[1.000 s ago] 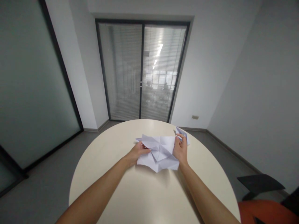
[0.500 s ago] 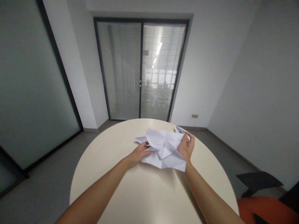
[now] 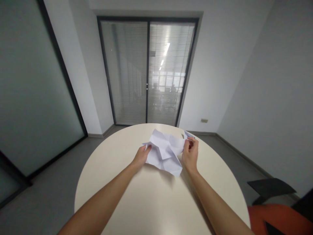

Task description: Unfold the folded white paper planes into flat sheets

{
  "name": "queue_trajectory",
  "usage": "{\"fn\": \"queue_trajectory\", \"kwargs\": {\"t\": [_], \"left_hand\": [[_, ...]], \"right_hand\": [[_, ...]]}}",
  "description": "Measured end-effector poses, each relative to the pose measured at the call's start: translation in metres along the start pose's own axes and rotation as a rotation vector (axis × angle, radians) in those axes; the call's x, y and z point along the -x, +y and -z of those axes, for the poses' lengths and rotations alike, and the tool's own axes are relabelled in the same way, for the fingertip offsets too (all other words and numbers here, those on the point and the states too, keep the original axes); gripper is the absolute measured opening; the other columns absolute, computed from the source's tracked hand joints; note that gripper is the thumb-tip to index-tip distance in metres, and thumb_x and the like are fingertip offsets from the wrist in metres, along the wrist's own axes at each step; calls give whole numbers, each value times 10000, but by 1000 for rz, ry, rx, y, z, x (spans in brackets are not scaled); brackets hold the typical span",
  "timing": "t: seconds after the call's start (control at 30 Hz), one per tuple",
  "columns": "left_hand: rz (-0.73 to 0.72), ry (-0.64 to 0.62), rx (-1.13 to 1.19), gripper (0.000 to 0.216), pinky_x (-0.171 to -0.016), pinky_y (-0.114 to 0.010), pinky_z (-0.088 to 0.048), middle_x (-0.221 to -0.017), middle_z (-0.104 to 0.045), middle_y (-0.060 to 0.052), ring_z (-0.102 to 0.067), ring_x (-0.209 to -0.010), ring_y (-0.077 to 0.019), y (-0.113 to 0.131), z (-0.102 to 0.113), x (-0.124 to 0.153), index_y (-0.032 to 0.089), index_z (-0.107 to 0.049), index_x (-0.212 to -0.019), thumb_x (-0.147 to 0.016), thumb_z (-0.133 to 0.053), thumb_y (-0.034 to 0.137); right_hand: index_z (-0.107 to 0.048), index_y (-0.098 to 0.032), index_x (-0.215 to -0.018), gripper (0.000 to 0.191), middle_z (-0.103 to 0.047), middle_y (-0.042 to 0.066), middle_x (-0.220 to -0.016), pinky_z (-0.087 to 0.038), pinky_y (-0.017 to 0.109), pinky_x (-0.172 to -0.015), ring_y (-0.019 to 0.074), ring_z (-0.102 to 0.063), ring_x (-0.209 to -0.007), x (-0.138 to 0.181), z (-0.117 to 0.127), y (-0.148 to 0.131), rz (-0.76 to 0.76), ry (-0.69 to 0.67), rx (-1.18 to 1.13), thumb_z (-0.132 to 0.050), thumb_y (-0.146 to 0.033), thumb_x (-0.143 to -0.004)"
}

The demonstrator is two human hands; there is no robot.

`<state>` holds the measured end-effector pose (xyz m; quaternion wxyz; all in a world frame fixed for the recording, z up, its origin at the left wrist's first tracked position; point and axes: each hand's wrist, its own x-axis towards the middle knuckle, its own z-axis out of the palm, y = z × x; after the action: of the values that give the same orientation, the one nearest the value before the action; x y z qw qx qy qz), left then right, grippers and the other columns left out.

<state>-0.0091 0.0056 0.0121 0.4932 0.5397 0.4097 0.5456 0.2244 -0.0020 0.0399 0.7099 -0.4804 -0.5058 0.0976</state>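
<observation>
A creased sheet of white paper (image 3: 163,151) is held up a little above the round table, its folds standing out unevenly. My left hand (image 3: 141,156) pinches its left edge, thumb on top. At the upper right edge my right hand (image 3: 190,151) has its fingers closed on the paper. Behind that hand lies another folded white paper piece (image 3: 187,134), partly hidden. A pale paper tip also shows just beyond my left thumb; whether it belongs to the same sheet I cannot tell.
The round cream table (image 3: 117,202) fills the lower middle. At the lower right stands a chair with an orange seat (image 3: 276,217) and a black armrest (image 3: 271,190). A dark-framed glass door with blinds (image 3: 129,75) is in the far wall.
The sheet has shifted left and its folds have changed shape. My left hand has moved slightly left and gripped the edge with the thumb on top; my right hand has come inward.
</observation>
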Motion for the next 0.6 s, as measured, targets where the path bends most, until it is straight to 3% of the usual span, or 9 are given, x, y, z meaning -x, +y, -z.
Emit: {"fn": "queue_trajectory", "kwargs": {"t": [0.1,0.17,0.33,0.47,0.6], "left_hand": [[30,-31,15,523,-678,-323,-485,-811,-739,-94,-677,-768,-273,6,2,1,142,-717,-925,-743,-715,632],[46,-77,43,517,-687,-318,-488,-845,-745,-94,-680,-775,-265,11,3,2,136,-715,-953,-723,-751,598],[66,-172,151,546,-679,-300,-492,-889,-750,-99,-685,-757,-239,18,5,6,118,-704,-1016,-691,-804,546],[72,-149,209,553,-657,-293,-494,-882,-750,-104,-686,-724,-229,17,9,5,110,-700,-999,-675,-818,542],[76,-106,281,558,-660,-300,-508,-917,-754,-114,-704,-754,-246,19,14,2,115,-688,-1035,-681,-814,527]], "right_hand": [[-522,-206,-1126,317,-566,67,-1012,-445,312,-722,189,-549,-846,-5,2,5,11,79,-26,-495,-458,-934],[-549,-205,-1094,327,-574,66,-983,-446,299,-655,181,-539,-780,-9,4,12,-32,67,-41,-505,-475,-915],[-641,-202,-924,302,-616,42,-859,-439,270,-519,145,-487,-602,-13,4,33,-257,-118,-112,-561,-474,-821],[-714,-204,-809,244,-703,70,-942,-497,268,-562,207,-610,-770,-11,3,37,-382,-283,-178,-610,-412,-736],[-752,-219,-980,336,-731,88,-1041,-536,286,-596,245,-665,-866,-7,2,24,-453,-450,-301,-575,-437,-795]]}}
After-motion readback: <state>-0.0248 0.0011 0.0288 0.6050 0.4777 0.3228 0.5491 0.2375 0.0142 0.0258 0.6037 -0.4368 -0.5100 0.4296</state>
